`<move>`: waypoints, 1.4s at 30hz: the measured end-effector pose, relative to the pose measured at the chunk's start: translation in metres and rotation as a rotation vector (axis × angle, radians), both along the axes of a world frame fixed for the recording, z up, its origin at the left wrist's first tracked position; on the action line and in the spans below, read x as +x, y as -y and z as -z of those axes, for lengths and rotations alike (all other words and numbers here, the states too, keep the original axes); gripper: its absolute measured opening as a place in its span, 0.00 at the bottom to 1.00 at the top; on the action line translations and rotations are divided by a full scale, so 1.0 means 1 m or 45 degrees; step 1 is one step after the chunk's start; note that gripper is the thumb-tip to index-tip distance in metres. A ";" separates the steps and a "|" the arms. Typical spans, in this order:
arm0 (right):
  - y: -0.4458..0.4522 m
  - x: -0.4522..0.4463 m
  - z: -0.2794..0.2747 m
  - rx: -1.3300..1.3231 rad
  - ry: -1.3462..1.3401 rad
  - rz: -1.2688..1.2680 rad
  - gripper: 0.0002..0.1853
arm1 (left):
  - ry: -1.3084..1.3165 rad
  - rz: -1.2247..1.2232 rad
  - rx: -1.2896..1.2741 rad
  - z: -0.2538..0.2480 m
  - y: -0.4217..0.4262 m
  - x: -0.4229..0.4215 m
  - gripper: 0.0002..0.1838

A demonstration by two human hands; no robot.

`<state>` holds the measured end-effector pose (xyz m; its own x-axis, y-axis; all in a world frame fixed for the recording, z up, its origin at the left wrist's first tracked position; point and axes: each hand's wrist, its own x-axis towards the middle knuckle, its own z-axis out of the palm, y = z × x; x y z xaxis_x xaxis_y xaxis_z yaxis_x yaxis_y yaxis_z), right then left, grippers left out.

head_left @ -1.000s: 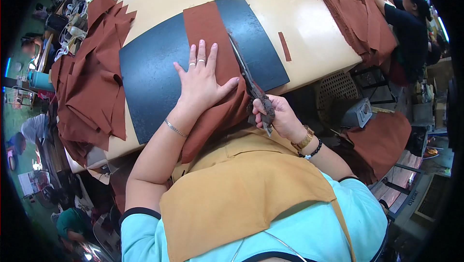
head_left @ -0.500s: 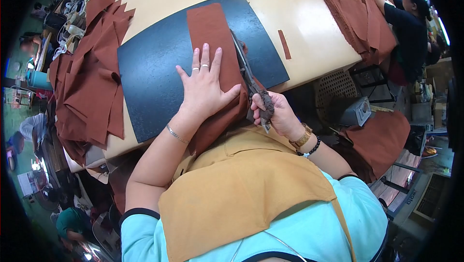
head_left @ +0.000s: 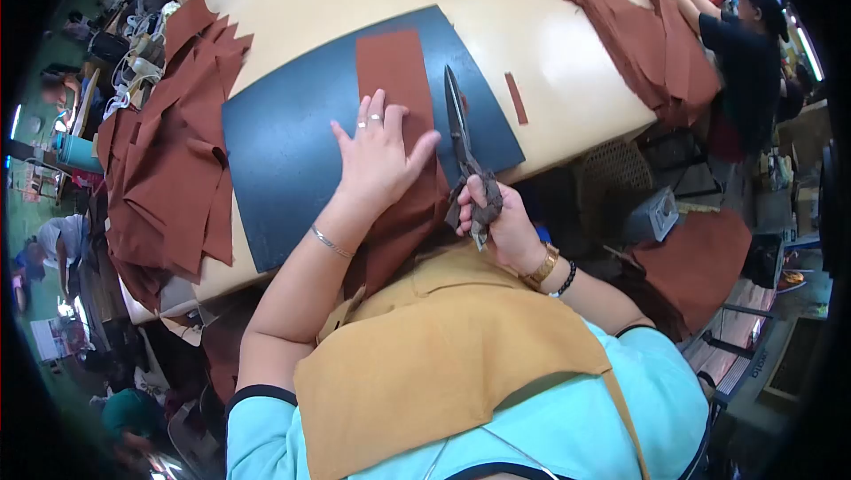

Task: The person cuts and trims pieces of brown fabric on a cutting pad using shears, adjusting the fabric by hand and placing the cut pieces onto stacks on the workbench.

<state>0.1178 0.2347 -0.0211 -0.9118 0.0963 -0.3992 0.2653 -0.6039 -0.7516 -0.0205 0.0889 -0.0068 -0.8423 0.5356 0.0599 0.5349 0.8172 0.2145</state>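
A strip of reddish-brown cloth (head_left: 390, 59) lies across a dark board (head_left: 292, 134), its near end hanging over the table edge toward the apron. My left hand (head_left: 379, 148) rests on the strip with its fingers apart, a ring showing. In my right hand (head_left: 503, 221) are long metal scissors (head_left: 456, 112) with dark wrapped handles. Their blades look closed and point away from me, over the board just right of the strip. A small reddish-brown scrap peeks out beside the blades.
Brown cloth pieces (head_left: 168, 170) are heaped on the table's left side. More cloth (head_left: 629, 46) lies at the far right, near a person in dark clothes (head_left: 740, 63). A narrow scrap (head_left: 516, 99) is right of the board. Brown cloth (head_left: 696, 263) hangs beside a metal box (head_left: 651, 214).
The scissors have come away from the strip's right edge, and their blades have closed. My left hand has stayed on the cloth, its fingers now slightly more bent. The view has shifted a little.
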 end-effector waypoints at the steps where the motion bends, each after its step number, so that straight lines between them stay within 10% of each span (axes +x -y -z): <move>1: -0.001 0.001 0.001 -0.002 -0.008 0.018 0.17 | -0.042 -0.027 0.042 0.007 -0.003 0.000 0.37; 26: -0.082 0.022 -0.012 0.008 -0.024 -0.424 0.26 | -0.006 -0.085 -0.005 0.009 -0.010 -0.025 0.31; 42: -0.123 0.021 -0.021 0.428 0.012 -0.741 0.29 | 0.174 0.551 -0.086 -0.013 0.073 -0.008 0.33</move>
